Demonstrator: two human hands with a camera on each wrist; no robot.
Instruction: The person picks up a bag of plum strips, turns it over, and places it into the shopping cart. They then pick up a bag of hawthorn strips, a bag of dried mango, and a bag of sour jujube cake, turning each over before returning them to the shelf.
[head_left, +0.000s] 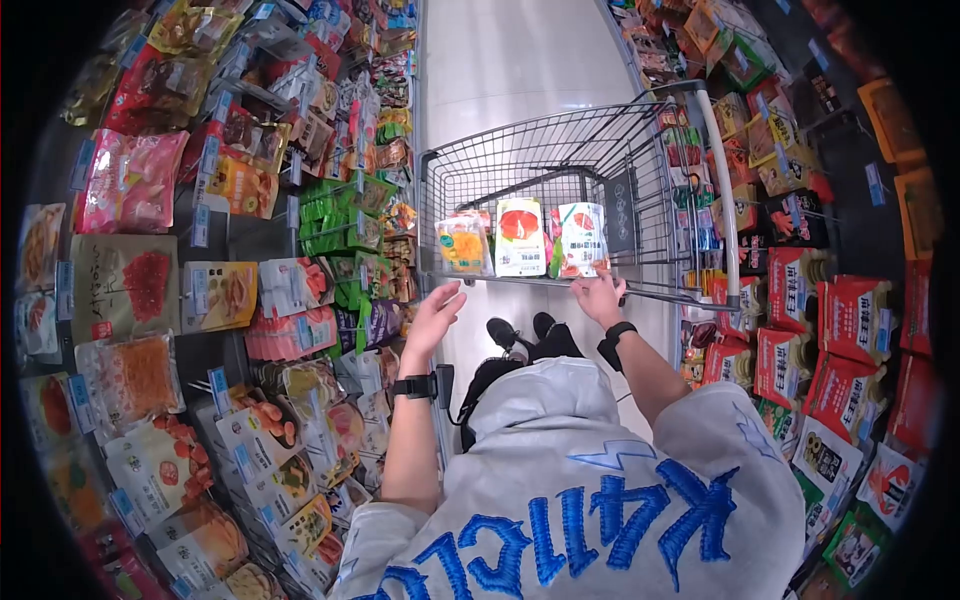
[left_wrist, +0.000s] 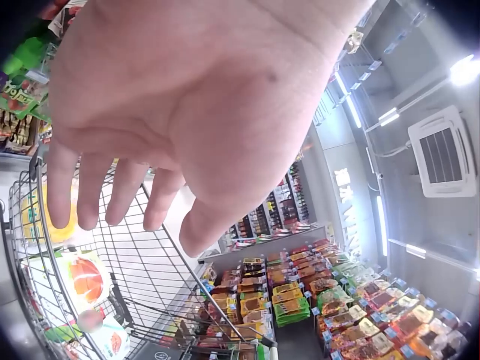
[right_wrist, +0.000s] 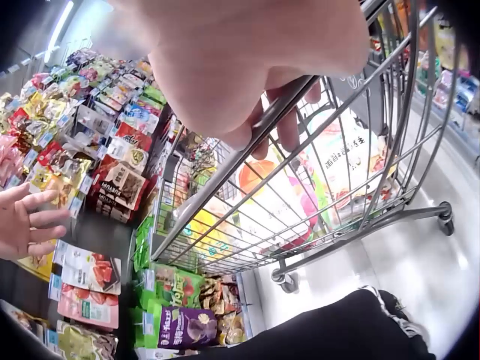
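My right hand (head_left: 598,300) (right_wrist: 255,60) is at the near side of a wire shopping cart (head_left: 660,294), thumb outside and fingers over the top rim (right_wrist: 217,178), gripping it. Inside the cart stand a white bag with a red picture (head_left: 519,238), a white-and-green bag (head_left: 583,240) behind my right fingertips, and a yellow-fronted bag (head_left: 461,247). The left hand (head_left: 435,318) (left_wrist: 187,97) hangs in the air by the cart's near left corner, palm showing and fingers spread, holding nothing.
Shelves of hanging packets line both sides, with a pink packet (head_left: 130,180) on the left and red packets (head_left: 852,318) on the right. The cart's push handle (head_left: 722,180) is at its right end. Pale floor (head_left: 500,50) runs beyond the cart; my shoes (head_left: 502,332) are below it.
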